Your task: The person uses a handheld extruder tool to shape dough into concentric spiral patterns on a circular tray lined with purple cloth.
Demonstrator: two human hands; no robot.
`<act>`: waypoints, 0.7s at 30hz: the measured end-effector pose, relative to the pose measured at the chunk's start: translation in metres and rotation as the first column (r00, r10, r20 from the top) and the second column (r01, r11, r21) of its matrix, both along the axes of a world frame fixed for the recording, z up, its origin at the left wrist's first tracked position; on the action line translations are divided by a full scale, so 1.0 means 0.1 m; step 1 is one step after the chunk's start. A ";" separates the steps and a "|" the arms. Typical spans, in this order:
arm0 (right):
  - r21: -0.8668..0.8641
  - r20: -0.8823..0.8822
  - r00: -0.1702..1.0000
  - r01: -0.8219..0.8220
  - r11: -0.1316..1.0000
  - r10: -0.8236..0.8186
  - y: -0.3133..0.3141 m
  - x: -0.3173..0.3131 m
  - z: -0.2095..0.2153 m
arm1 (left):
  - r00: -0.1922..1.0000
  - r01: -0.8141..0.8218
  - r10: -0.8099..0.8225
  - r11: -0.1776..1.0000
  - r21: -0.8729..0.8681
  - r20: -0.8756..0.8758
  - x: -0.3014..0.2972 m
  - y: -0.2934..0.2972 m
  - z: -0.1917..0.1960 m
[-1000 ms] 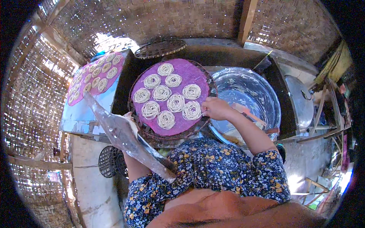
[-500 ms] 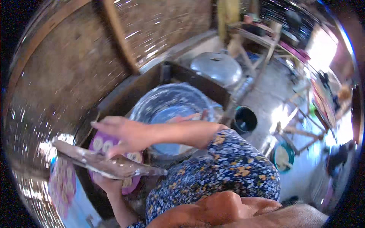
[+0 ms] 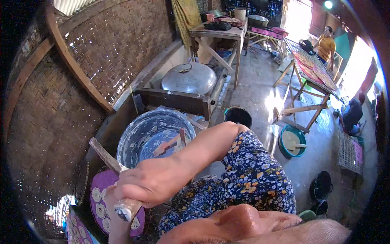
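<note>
My right hand [image 3: 144,183] wraps around a rough wooden bar [image 3: 106,155], whose two ends stick out on either side of the fist. The near end looks pale and whitish. Directly beneath it, my left hand [image 3: 110,197] is mostly covered by the right one, and its fingers are hidden. Below both hands lies a round purple tray [image 3: 99,179] bearing several pale coiled rounds of thin strands. Just beyond my right forearm stands a large basin [image 3: 126,142] smeared with white, with wooden-looking pieces inside.
A lidded metal pot [image 3: 189,79] sits beyond the basin. On the floor to the right are a dark bucket [image 3: 239,116] and a teal tub [image 3: 293,142] of pale mixture. A second purple tray [image 3: 79,232] is at lower left. Two people are farther right, near a slanted rack [image 3: 313,67].
My right hand, open above the wooden bar before, is now closed around it. The bar has turned, and the view has shifted to show more of the room.
</note>
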State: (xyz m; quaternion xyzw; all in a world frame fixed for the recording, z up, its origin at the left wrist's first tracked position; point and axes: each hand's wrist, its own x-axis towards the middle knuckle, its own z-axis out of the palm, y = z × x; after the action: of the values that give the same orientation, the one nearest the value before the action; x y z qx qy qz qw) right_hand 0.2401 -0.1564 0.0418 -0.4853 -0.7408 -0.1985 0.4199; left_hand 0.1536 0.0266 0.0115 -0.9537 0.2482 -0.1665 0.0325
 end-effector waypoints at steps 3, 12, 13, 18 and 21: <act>-0.323 -0.302 0.932 0.100 0.941 -0.203 -0.31 0.11 0.09 | 0.997 -0.071 0.071 0.997 0.001 -0.029 0.13 -0.06 -0.07; 0.409 -0.834 0.545 0.499 0.764 0.091 -0.76 0.64 -0.06 | 0.663 -0.503 -0.740 -0.331 -0.798 -0.111 0.01 0.59 -0.45; 0.515 -0.788 0.595 0.493 0.701 0.160 -0.72 0.66 -0.07 | 0.695 -0.494 -0.702 -0.305 -0.814 -0.158 0.11 0.46 -0.49; 0.552 -0.834 0.229 0.352 0.756 0.502 -0.42 0.69 -0.48 | 0.797 -0.321 -0.602 -0.368 -0.873 -0.039 0.60 -0.22 -0.18; 0.426 -0.897 -0.092 0.083 0.901 0.433 -0.33 0.59 -0.71 | 0.928 0.254 -0.219 -0.218 -0.942 0.301 0.60 -0.32 -0.12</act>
State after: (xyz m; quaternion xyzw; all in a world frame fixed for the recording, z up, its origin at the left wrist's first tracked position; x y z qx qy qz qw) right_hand 0.2989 -0.1891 -0.0291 -0.2854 -0.2066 0.1488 0.9240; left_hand 0.2139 -0.0059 0.0000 -0.5718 0.2093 -0.3092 -0.7305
